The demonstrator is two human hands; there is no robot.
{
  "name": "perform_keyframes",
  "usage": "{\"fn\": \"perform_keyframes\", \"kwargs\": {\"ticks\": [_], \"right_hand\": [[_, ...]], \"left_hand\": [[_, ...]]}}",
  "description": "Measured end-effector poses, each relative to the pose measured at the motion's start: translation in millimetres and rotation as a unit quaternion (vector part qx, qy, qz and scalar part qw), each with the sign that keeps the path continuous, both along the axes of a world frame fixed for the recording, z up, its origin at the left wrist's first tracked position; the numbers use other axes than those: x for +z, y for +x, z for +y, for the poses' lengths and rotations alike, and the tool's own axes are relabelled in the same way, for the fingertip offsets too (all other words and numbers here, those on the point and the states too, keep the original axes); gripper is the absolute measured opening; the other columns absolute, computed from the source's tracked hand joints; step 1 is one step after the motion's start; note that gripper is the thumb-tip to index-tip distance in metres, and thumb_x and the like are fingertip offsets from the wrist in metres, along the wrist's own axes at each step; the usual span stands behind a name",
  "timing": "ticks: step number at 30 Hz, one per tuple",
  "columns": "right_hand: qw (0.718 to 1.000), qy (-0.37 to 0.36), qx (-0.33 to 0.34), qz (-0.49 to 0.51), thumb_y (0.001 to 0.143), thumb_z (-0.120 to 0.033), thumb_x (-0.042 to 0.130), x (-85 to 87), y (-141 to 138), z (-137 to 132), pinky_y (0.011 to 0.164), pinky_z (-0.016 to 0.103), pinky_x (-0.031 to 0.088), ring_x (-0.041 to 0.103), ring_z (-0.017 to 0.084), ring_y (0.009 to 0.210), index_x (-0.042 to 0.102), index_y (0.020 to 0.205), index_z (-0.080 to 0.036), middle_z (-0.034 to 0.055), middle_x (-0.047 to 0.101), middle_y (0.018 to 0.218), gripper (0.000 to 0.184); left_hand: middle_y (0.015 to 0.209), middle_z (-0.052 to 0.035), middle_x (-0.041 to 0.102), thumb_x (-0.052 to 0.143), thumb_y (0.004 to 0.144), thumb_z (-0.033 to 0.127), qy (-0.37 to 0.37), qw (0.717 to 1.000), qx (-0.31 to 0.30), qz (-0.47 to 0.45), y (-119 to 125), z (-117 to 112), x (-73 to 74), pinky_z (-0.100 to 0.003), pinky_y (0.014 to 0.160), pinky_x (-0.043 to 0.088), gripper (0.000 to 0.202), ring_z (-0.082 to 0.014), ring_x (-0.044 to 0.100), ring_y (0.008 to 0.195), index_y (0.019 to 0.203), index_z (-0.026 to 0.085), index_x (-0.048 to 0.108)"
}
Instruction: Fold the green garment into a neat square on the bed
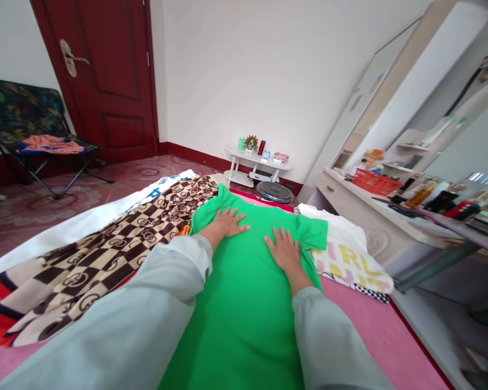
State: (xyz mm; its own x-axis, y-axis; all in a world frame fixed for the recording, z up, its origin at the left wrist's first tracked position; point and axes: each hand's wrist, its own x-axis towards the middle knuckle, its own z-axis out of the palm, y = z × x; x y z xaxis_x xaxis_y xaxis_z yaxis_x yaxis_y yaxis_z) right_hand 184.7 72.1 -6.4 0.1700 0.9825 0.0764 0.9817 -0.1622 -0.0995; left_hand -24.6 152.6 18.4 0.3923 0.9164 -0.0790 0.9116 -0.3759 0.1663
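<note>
A bright green t-shirt (pixel 244 303) lies spread flat on a pink bed (pixel 374 330) in front of me. My left hand (pixel 225 223) rests flat on its upper left part, fingers stretched out and pointing right. My right hand (pixel 283 250) lies flat on the upper right part near the sleeve, fingers spread. Neither hand holds anything. Both arms wear pale grey-green sleeves.
A brown and cream checkered cloth (pixel 117 244) lies left of the shirt, a white printed shirt (pixel 345 254) to its right. A white dresser (pixel 374 216) with a red basket (pixel 376 182) stands on the right. A small white table (pixel 256 162), a folding chair (pixel 32 135) and a red door (pixel 106 76) are beyond.
</note>
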Motion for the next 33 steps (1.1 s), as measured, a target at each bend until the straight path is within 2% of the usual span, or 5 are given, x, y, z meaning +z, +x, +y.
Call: {"fn": "perform_keyframes", "kwargs": {"ticks": [7,10,20,28,33], "right_hand": [[1.0,-0.005,-0.002,-0.006,0.091,-0.063,0.017,1.3,-1.8,-0.7,0.112,0.05,0.013,0.011,0.026,0.143,0.024,0.148,-0.024,0.0062,0.017,0.156,0.07],[1.0,-0.004,-0.001,-0.015,0.092,-0.062,0.016,1.6,-2.9,-1.2,0.111,0.05,0.014,0.012,0.026,0.143,0.025,0.148,-0.024,0.0065,0.017,0.156,0.069],[1.0,0.006,0.006,-0.016,0.092,-0.061,0.018,0.8,-1.7,-2.0,0.111,0.05,0.016,0.015,0.026,0.142,0.027,0.147,-0.024,0.0063,0.021,0.155,0.067],[1.0,0.011,0.006,-0.024,0.092,-0.062,0.017,-1.2,-1.0,-1.7,0.111,0.05,0.017,0.016,0.026,0.142,0.027,0.147,-0.025,0.0065,0.021,0.155,0.067],[1.0,0.017,0.007,-0.018,0.091,-0.062,0.017,-2.4,0.1,-1.5,0.111,0.05,0.017,0.017,0.026,0.141,0.027,0.147,-0.024,0.0063,0.022,0.155,0.068]], "left_hand": [[0.149,-0.0204,0.031,0.036,0.094,0.037,0.044,0.999,0.02,-0.003,32.3,-6.2,5.7,-0.062,0.105,0.023,0.05,-0.04,0.027,0.136,0.137,0.015,0.046],[0.156,-0.0064,0.02,0.028,0.095,0.021,0.094,0.993,-0.06,-0.03,46.1,-25.2,-4.5,-0.043,0.115,0.016,0.048,-0.0231,0.015,0.143,0.142,0.022,0.037],[0.157,-0.0041,0.016,0.029,0.087,0.064,0.029,0.999,0.007,-0.016,43.8,3.9,-11.2,-0.068,0.106,0.008,0.067,-0.0388,0.01,0.141,0.147,0.033,0.027],[0.148,-0.0182,0.034,0.03,0.093,0.043,0.148,0.989,0.006,-0.001,48.1,-71.4,-16.0,-0.049,0.114,0.015,0.061,-0.0312,0.024,0.139,0.14,0.005,0.04],[0.153,-0.0086,0.027,0.025,0.092,0.054,0.125,0.992,-0.003,-0.031,17.9,-106.3,-20.1,-0.061,0.109,0.016,0.06,-0.0349,0.02,0.14,0.144,0.024,0.036]]}}
